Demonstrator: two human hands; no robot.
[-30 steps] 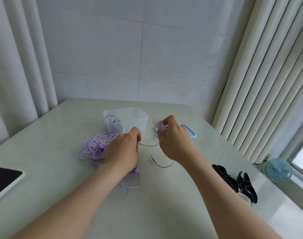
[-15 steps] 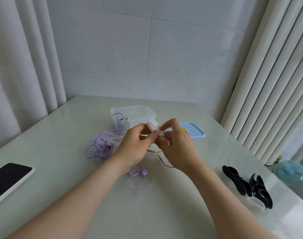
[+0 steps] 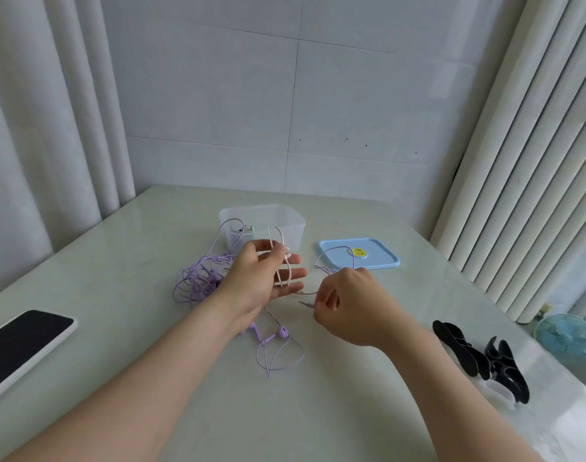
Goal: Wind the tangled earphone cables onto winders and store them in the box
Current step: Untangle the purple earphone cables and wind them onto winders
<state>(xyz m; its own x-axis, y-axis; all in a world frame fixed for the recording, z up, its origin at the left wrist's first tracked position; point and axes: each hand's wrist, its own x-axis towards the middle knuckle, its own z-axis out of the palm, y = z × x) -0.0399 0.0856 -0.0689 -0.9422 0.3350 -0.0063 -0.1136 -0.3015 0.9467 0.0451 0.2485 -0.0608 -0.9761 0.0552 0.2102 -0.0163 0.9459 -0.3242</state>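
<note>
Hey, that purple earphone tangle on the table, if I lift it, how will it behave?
Probably floppy: the purple earphone tangle lies in loose, sagging loops. Likely light for its size, being only thin cable. It may snag or drag as it rises, since one strand arches up at the clear box.

The phone (image 3: 21,345) is running off the left edge, with only part of it showing. The small fan (image 3: 566,338) is being cut by the right edge, and both forearms are leaving the picture at the near edge. The left hand (image 3: 261,278) is covering the right side of the purple tangle (image 3: 198,281), and the white winder (image 3: 285,261) it is pinching is showing too blurred to make out its shape. The right hand (image 3: 348,305) is curling over the thin cable (image 3: 339,247), hiding the grip itself. The box (image 3: 261,213) is showing its contents only as a smear through its cloudy wall. A white piece is lying half hidden under the black winders (image 3: 468,355)
</note>
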